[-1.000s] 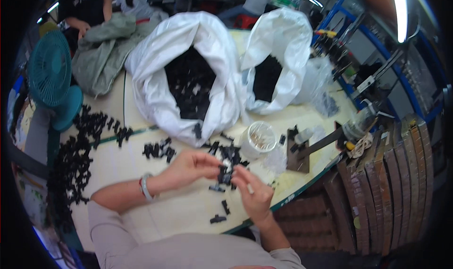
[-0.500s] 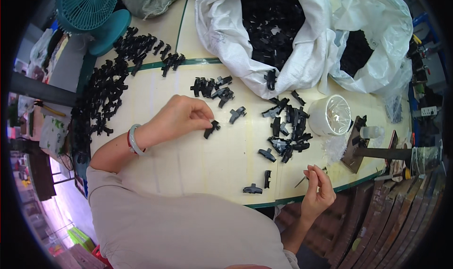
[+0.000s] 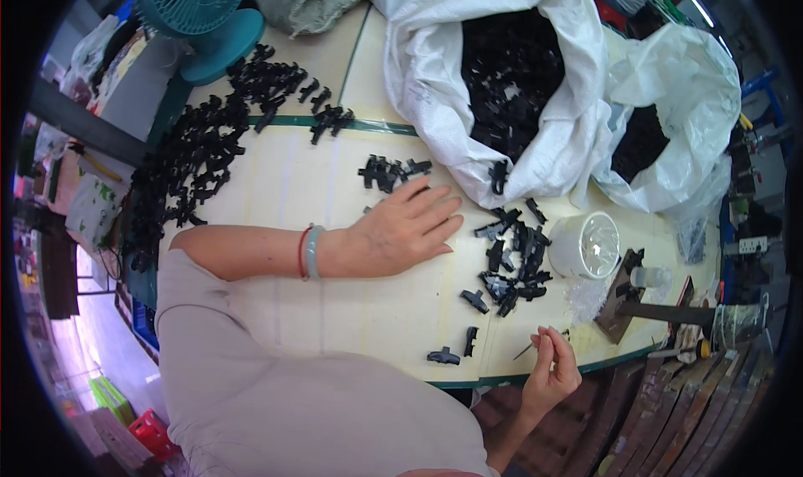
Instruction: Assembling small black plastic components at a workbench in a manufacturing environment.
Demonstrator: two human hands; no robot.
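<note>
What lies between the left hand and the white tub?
In the head view, a loose cluster of small black and grey parts lies on the tabletop, between the left hand and the white tub.

black pieces point(image 3: 381, 173) partly hidden, teal fan point(image 3: 194, 5) cropped

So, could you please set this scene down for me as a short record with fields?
Left hand: palm down, fingers spread, beside a small black cluster; underside hidden
Right hand: pinching a thin rod near the front edge of the table
Table left: large pile of black parts
Table right: loose dark pieces beside a white tub
Back: two open white sacks holding dark parts
Back left: teal fan
</note>
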